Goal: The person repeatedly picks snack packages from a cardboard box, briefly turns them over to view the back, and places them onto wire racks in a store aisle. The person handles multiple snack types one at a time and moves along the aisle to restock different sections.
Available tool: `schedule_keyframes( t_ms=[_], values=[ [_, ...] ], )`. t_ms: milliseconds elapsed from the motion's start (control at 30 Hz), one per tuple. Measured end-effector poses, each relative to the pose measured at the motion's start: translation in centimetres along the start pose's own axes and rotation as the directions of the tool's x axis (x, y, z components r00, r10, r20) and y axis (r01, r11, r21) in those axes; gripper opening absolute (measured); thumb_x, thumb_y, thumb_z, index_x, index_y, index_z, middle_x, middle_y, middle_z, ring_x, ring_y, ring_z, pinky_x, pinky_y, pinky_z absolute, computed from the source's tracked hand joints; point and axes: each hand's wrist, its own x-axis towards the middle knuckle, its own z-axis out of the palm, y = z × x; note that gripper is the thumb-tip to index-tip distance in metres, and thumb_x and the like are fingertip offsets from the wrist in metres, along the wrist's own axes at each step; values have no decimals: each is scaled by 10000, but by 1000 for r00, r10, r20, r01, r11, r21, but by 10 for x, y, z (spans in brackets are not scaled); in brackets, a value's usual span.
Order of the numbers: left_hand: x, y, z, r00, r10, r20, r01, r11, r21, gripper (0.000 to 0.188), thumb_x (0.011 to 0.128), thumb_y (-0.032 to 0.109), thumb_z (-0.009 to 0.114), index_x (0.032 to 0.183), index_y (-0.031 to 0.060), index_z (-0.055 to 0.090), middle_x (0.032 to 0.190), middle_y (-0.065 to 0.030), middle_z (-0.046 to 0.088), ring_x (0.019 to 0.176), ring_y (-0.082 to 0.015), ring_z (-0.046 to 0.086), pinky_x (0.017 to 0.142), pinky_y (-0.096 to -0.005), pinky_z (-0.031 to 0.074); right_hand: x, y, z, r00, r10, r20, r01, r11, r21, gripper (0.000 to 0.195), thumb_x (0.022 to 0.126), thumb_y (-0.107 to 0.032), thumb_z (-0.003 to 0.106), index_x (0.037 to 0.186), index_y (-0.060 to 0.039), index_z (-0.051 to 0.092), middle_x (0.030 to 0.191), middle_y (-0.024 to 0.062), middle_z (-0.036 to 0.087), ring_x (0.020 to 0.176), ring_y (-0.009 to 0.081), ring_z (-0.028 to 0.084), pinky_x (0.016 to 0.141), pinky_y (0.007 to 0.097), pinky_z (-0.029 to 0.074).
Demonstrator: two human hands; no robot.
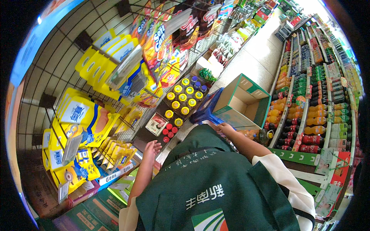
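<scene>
My left hand hangs in the air with nothing in it, its fingers slightly apart. Close by are red-capped bottles and a white box with a printed picture. My right hand is beside a blue plastic object, possibly a stool or trolley, and below an open cardboard box with green edges. The box seems to rest on the blue object, and its visible inside is bare. My apron and the angle partly hide the right fingers, so their grip is unclear.
Yellow snack pouches hang on a wire rack at left. Bottles with yellow caps stand below the rack. Shelves of drink bottles line the right side. A tiled aisle floor runs ahead between them. Cartons sit at lower left.
</scene>
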Motion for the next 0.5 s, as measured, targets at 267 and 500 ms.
schedule_keyframes(
  t_ms=[267, 500],
  values=[
    [16, 12, 41, 999, 28, -33, -28, 1000, 10, 259, 889, 269, 422, 1055, 80, 481, 922, -74, 604, 794, -158, 586, 671, -279, 433, 53, -32, -11, 988, -61, 139, 58, 998, 25, 333, 847, -291, 495, 1079, -54, 485, 926, 103, 572, 752, 180, 569, 582, 300, 452],
    [32, 9, 79, 990, 36, -140, -48, 996, -78, 256, 889, 265, 407, 1052, 82, 482, 924, -72, 602, 813, -169, 584, 681, -287, 430, 106, -67, -57, 963, -124, 240, 151, 984, -98, 358, 845, -316, 513, 1008, 1, 535, 833, 107, 585, 703, 216, 588, 592, 346, 479]
  ],
)
